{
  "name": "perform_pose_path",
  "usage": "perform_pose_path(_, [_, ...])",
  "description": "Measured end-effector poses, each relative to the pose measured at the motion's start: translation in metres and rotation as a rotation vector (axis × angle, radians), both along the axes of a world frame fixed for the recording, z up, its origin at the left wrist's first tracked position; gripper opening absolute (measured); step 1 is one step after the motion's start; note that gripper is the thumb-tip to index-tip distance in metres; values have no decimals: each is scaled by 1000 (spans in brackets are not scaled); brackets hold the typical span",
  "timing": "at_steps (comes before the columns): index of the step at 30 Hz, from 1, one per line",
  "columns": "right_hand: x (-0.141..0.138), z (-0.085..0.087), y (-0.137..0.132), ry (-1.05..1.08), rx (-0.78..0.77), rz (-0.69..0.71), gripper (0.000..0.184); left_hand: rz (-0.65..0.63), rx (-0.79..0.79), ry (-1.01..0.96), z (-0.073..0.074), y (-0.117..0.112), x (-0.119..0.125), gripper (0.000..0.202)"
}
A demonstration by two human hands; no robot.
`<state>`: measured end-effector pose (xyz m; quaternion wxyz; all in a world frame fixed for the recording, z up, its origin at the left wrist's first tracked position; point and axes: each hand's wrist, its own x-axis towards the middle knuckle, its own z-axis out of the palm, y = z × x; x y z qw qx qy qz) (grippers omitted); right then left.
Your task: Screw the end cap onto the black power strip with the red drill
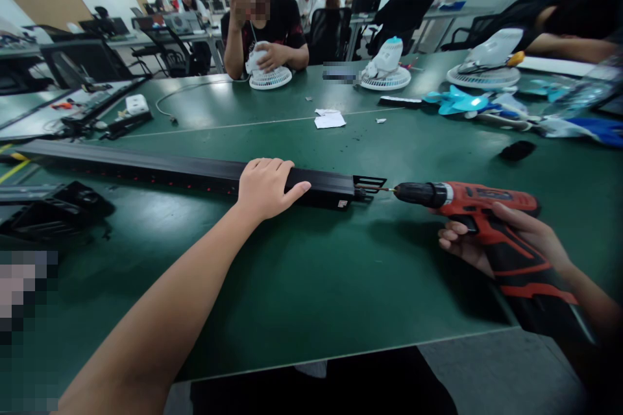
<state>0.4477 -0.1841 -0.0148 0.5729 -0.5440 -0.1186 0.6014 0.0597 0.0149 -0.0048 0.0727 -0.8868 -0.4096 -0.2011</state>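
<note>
A long black housing (pixel 195 168), bar-shaped, lies across the green table from the left, with small red marks along its near side. My left hand (pixel 267 188) grips it from above near its right end, fingers over the top and thumb pointing right. An orange-and-black cordless drill (pixel 487 198) is in my right hand (pixel 528 227), fingers wrapped around the handle by the trigger. Its long thin bit (pixel 379 189) points left into the end of the housing, where a black slotted bracket (pixel 372 180) sticks out. Whether the tip touches a screw is hidden.
A person across the green table (pixel 311 298) holds a white fan part (pixel 270 78). More fan parts (pixel 387 71) stand at the back right, near blue fan blades (pixel 457 102). Paper scraps (pixel 329 119) lie mid-table. Black pieces (pixel 58 207) and a white power socket (pixel 137 105) are left.
</note>
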Motion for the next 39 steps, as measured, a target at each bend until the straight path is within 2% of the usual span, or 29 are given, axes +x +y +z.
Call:
perform_pose_path(14, [-2, 2, 0, 57, -56, -64, 47, -8, 31, -7, -1, 0, 0, 73])
perform_pose_path(39, [-2, 1, 0, 15, -15, 9, 43, -21, 42, -29, -3, 1, -2, 68])
